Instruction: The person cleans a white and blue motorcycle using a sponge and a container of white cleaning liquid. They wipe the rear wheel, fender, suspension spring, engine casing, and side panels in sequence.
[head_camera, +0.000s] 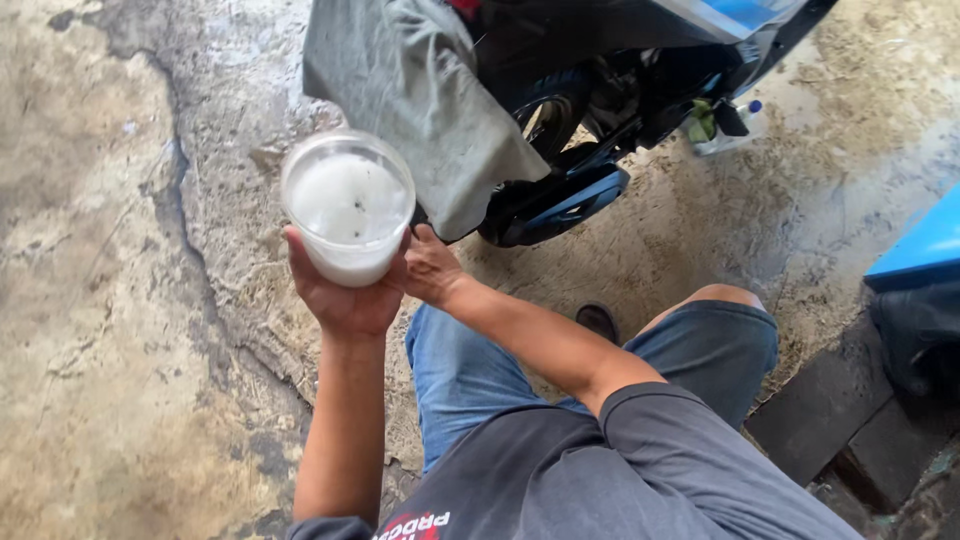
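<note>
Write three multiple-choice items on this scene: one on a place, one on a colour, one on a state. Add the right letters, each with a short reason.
1. Where is the cup?
A. on the ground
B. held up between both hands
C. on the scooter seat

2. What colour are the person's shorts?
A. blue
B. red
C. white

3. What state is the cup in?
A. empty
B. lidded
C. open-topped, holding white liquid

Answers:
1 B: the left hand cups it from below and the right hand touches its side.
2 A: the denim is blue.
3 C: white liquid with dark specks shows through the open top.
</note>
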